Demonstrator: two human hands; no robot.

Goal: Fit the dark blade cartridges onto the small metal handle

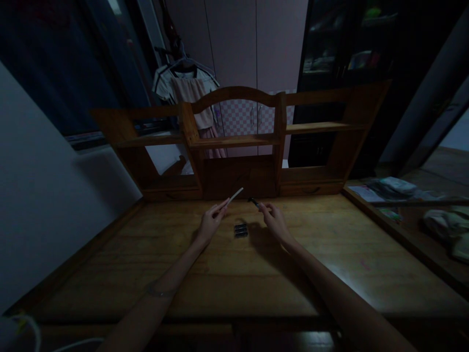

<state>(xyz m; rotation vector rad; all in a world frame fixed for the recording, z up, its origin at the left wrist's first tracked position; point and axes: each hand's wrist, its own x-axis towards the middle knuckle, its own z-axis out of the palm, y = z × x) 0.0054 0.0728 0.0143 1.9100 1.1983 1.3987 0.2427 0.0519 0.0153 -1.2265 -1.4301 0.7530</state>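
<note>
Dark parallel pieces, any casing indistinct, lie on the smooth wooden desk between the hands. The left hand grips a thin, pale strip; the right hand, a slim, dark-headed tool. Far: wooden shelving.

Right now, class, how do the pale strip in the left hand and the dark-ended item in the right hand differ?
The pale strip is whitish, while the dark-ended item is black at its free end.
The pale strip shows more length than the dark-ended item.
The pale strip slants toward the right, the dark-ended item toward the left.
Both are held in fingers, pointing away from the person.
</note>
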